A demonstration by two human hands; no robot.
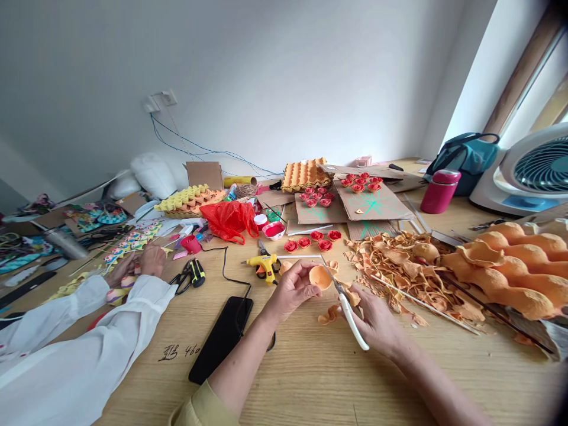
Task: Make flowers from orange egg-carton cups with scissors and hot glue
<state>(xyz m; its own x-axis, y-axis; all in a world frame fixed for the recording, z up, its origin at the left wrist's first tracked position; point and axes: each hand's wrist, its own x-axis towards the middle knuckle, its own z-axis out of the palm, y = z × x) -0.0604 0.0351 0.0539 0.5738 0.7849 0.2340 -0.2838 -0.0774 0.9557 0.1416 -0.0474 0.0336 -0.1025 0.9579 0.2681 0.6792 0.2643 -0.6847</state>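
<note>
My left hand (293, 290) pinches a small orange egg-carton cup (320, 277) between thumb and fingers. White-handled scissors (352, 316) are gripped in my right hand (375, 316), their blades at the right rim of the cup. Just below the blades, a curled orange offcut (328, 316) lies on the wooden table. Behind my hands sit several red paper-pulp flowers (325, 244). To the left of the cup rests a yellow glue gun (261, 264).
Orange scraps (399, 266) and an egg carton (510, 266) spread over the right side, near a pink bottle (441, 191) and a fan (528, 171). A black phone (220, 340) lies left of my forearm. A co-worker's white sleeves (110, 337) reach in from the left.
</note>
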